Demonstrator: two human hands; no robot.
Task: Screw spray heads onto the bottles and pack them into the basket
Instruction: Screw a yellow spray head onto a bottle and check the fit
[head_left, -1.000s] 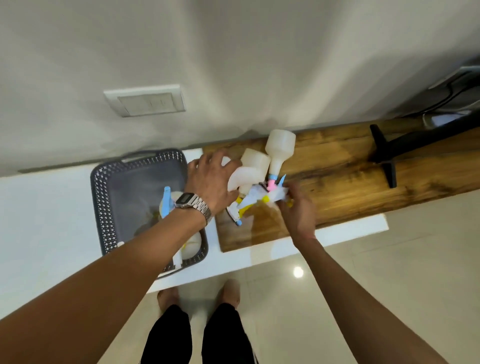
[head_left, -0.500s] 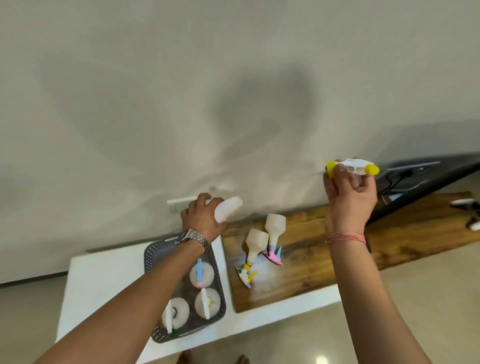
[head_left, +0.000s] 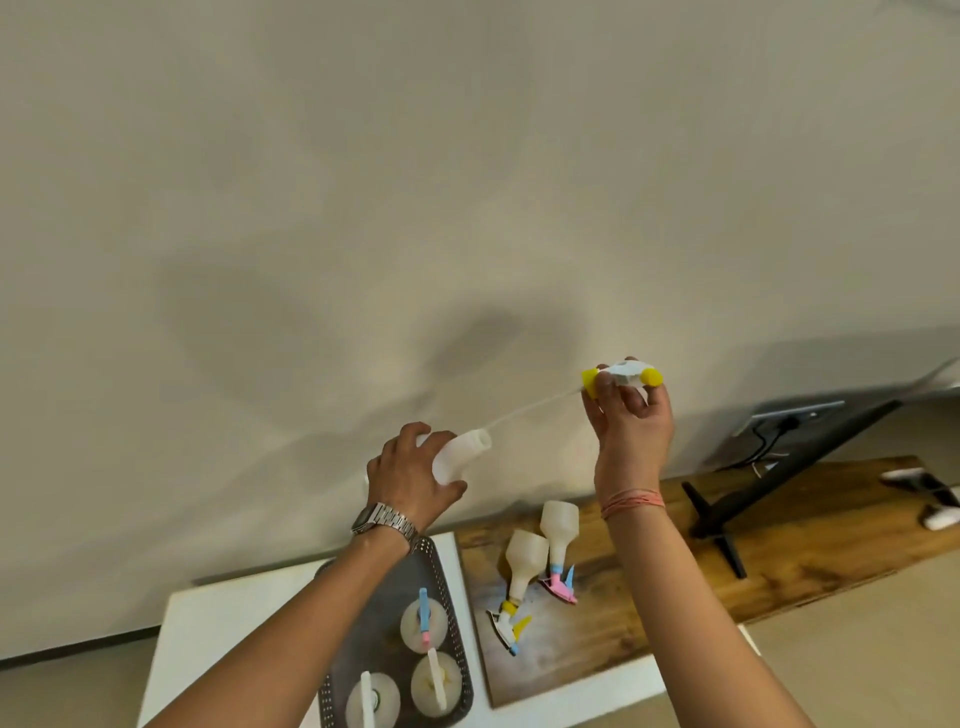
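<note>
My left hand (head_left: 410, 480) grips a white bottle (head_left: 460, 454) raised in front of the wall, its open neck pointing right. My right hand (head_left: 626, 415) holds a white spray head with yellow ends (head_left: 623, 375) higher up; its thin dip tube (head_left: 535, 408) runs down-left to the bottle's mouth. Two more white bottles (head_left: 525, 556) (head_left: 558, 525) lie on the wooden board (head_left: 779, 540) with spray heads fitted. The grey basket (head_left: 410, 566) on the white table (head_left: 234, 613) holds three capped bottles upright.
A black stand (head_left: 717, 514) rests on the board to the right. White objects (head_left: 919, 480) lie at the board's far right end. A cable and socket (head_left: 774, 431) sit at the wall. The pale wall fills the upper view.
Both hands have risen from the board. The bottle's neck now points toward the spray head, and the dip tube's end has come to the bottle's mouth. The camera has tilted upward.
</note>
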